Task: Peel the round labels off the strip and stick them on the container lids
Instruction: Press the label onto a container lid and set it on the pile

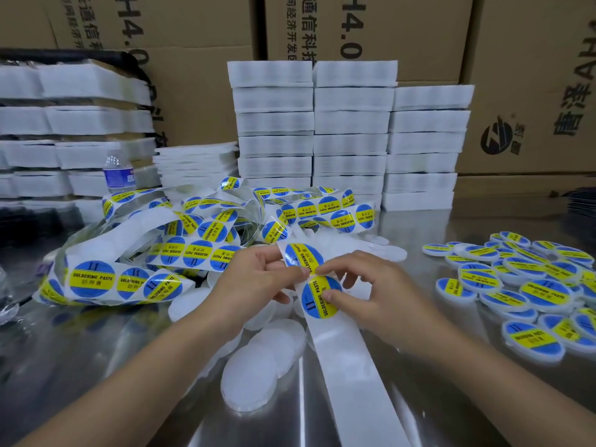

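Near the middle of the shiny table, the left hand pinches the strip while the right hand pinches a round label on it, right of plain lids.

White backing strip held mid-frame, two blue/yellow round labels still on it. Bare white lids piled beneath; labelled lids heaped right. Loose label strip tangle left.

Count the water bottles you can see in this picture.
1. The bottle stands at the left, behind the tangled label strip and in front of the white stacks. Others may be hidden behind the piles.
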A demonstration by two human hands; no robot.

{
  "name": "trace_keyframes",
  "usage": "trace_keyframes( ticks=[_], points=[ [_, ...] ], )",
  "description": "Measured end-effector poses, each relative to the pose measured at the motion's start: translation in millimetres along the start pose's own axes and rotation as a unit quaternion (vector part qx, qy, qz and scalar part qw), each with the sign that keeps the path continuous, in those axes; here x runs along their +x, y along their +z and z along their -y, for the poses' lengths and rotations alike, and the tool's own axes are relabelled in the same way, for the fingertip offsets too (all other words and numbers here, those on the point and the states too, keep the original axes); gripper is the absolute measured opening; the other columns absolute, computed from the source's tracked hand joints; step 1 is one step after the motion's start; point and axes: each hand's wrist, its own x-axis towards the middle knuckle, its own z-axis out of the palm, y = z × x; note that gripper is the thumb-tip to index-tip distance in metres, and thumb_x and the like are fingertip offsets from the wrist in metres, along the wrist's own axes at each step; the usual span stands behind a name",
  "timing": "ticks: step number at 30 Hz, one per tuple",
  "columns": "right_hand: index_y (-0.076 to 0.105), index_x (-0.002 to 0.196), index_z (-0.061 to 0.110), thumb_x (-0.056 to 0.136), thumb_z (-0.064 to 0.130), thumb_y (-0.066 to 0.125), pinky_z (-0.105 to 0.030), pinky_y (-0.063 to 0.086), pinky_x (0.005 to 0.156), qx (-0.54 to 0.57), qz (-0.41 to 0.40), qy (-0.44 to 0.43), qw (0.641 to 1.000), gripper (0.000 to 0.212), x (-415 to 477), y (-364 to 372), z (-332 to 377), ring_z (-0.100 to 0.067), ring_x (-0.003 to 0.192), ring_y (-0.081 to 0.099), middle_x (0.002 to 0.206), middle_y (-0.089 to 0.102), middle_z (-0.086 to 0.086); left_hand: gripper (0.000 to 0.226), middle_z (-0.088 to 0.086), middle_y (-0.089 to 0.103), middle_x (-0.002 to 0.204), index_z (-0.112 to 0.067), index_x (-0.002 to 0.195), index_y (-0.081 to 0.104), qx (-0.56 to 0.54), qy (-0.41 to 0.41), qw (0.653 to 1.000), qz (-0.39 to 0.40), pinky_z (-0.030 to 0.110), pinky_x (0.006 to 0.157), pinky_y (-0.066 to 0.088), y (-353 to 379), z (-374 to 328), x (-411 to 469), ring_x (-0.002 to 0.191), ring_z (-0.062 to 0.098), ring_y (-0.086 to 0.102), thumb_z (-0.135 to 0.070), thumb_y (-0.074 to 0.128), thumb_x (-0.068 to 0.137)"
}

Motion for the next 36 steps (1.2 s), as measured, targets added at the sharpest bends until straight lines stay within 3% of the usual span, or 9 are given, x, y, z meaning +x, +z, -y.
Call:
trace_keyframes(
  ticks=[3, 9, 13, 16, 20, 25, 29, 31, 36],
  points=[
    [0.071, 0.095, 0.031, 0.079, 0.021, 0.073, -0.035, 0.043, 0.083, -0.042, -0.032, -0.033, 0.998, 0.019, -1, 0, 3, -0.003, 0.086, 0.053, 0.092, 0.061, 0.012, 0.014, 0.001, 0.075, 0.075, -0.018, 0.084, 0.074, -0.004, -0.02, 1.0, 0.02, 0.017, 0.051, 0.049, 1, 0, -1, 0.058, 0.006, 0.062, -0.007, 0.065, 0.084],
    [0.076, 0.082, 0.027, 0.075, 0.019, 0.077, -0.026, 0.036, 0.076, -0.051, -0.076, -0.052, 0.994, 0.011, 0, -1, 1, -0.008, 0.083, 0.052, 0.094, 0.05, 0.02, 0.013, 0.009, 0.075, 0.085, -0.016, 0.09, 0.074, 0.003, -0.036, 0.999, 0.024, 0.018, 0.053, 0.05, 3, 2, 0, 0.066, 0.012, 0.061, -0.008, 0.067, 0.083],
    [0.076, 0.079, 0.023, 0.075, 0.018, 0.076, -0.037, 0.044, 0.078, -0.06, -0.081, -0.062, 0.993, 0.007, 1, -2, 2, -0.016, 0.083, 0.055, 0.087, 0.054, 0.009, 0.012, 0.008, 0.075, 0.079, -0.016, 0.091, 0.072, -0.013, -0.03, 0.999, 0.018, 0.018, 0.052, 0.051, 5, 2, 0, 0.061, 0.01, 0.062, -0.008, 0.066, 0.085],
    [0.075, 0.08, 0.022, 0.076, 0.018, 0.074, -0.039, 0.043, 0.077, -0.069, -0.063, -0.068, 0.993, 0.005, 1, -5, 3, -0.018, 0.081, 0.054, 0.083, 0.054, 0.005, 0.013, 0.003, 0.072, 0.065, -0.013, 0.092, 0.059, -0.058, -0.032, 0.997, -0.035, 0.02, 0.047, 0.051, 7, 3, 1, 0.051, 0.011, 0.063, -0.005, 0.066, 0.085],
    [0.072, 0.076, 0.025, 0.077, 0.013, 0.074, -0.03, 0.04, 0.078, -0.032, -0.043, -0.043, 0.998, 0.011, 2, -15, 5, -0.008, 0.079, 0.049, 0.08, 0.053, 0.006, 0.037, -0.002, 0.058, 0.05, -0.016, 0.085, 0.035, -0.077, -0.007, 0.991, -0.109, 0.018, 0.045, 0.051, 3, 4, 4, 0.042, 0.012, 0.061, 0.005, 0.066, 0.082],
    [0.061, 0.068, 0.03, 0.076, 0.007, 0.07, -0.022, 0.039, 0.069, 0.006, -0.121, 0.007, 0.993, 0.026, 7, -24, 3, -0.012, 0.07, 0.048, 0.074, 0.054, 0.006, 0.03, 0.004, 0.06, 0.08, -0.017, 0.085, 0.047, -0.029, 0.019, 0.989, -0.142, 0.016, 0.048, 0.051, -1, 3, 6, 0.044, 0.011, 0.063, 0.007, 0.064, 0.083],
    [0.061, 0.067, 0.026, 0.078, 0.009, 0.066, -0.013, 0.034, 0.055, 0.02, -0.167, 0.089, 0.982, 0.021, 11, -25, -6, -0.01, 0.062, 0.046, 0.064, 0.053, 0.009, 0.034, -0.005, 0.051, 0.072, -0.021, 0.083, 0.065, 0.015, 0.026, 0.992, -0.121, 0.015, 0.05, 0.052, -1, 5, 7, 0.042, 0.003, 0.057, 0.012, 0.055, 0.084],
    [0.062, 0.067, 0.027, 0.079, 0.013, 0.065, -0.013, 0.033, 0.051, 0.0, -0.142, 0.126, 0.982, 0.018, 13, -24, -13, -0.004, 0.056, 0.045, 0.057, 0.052, 0.013, 0.045, -0.005, 0.056, 0.075, -0.03, 0.085, 0.069, 0.054, 0.022, 0.993, -0.103, 0.016, 0.05, 0.05, -1, 5, 7, 0.044, 0.001, 0.052, 0.012, 0.05, 0.083],
    [0.062, 0.069, 0.032, 0.084, 0.021, 0.061, -0.011, 0.034, 0.051, -0.057, -0.003, 0.159, 0.986, 0.018, 9, -16, -22, 0.003, 0.052, 0.048, 0.055, 0.055, 0.019, 0.063, -0.011, 0.062, 0.112, -0.048, 0.09, 0.068, 0.126, 0.017, 0.991, -0.038, 0.016, 0.049, 0.049, 3, 7, 3, 0.046, 0.001, 0.047, 0.01, 0.043, 0.083]
  ],
)
